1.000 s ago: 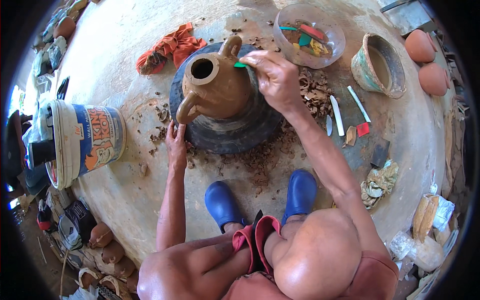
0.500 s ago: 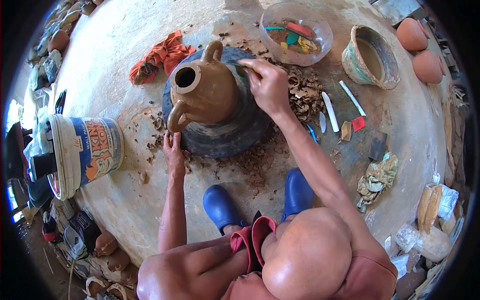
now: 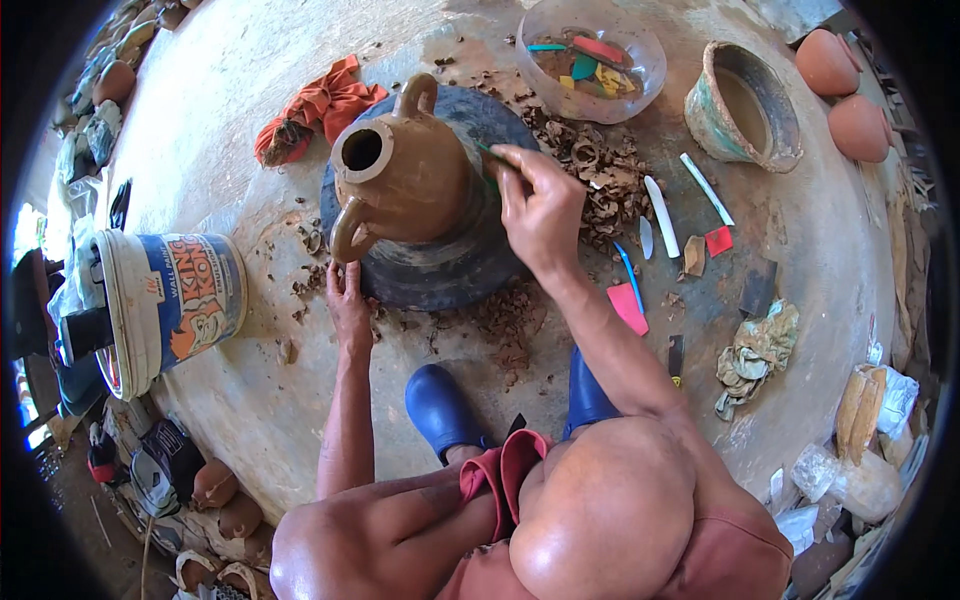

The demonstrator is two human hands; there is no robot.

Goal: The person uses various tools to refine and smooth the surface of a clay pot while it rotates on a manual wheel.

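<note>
A brown clay jug (image 3: 405, 180) with two looped handles stands tilted toward the left on a round dark turntable (image 3: 440, 280). My left hand (image 3: 348, 300) touches the turntable's near left edge below the lower handle, its fingers extended. At the jug's right side, my right hand (image 3: 540, 210) pinches a thin green tool (image 3: 484, 149); much of the tool is hidden by the fingers. Brown clay shavings (image 3: 590, 160) lie heaped beside the turntable.
Around me are an orange cloth (image 3: 320, 110), a paint bucket (image 3: 170, 310), a plastic bowl (image 3: 590, 60) of coloured scrapers, a crusted pot (image 3: 710, 120) of muddy water, white tools (image 3: 662, 215), a crumpled rag (image 3: 755, 360) and terracotta pots (image 3: 860, 130). My blue clogs (image 3: 440, 405) are below the turntable.
My right hand with the green tool has moved down along the jug's right side, uncovering more floor items beside the arm. The view has shifted slightly. My left hand stays at the turntable's edge.
</note>
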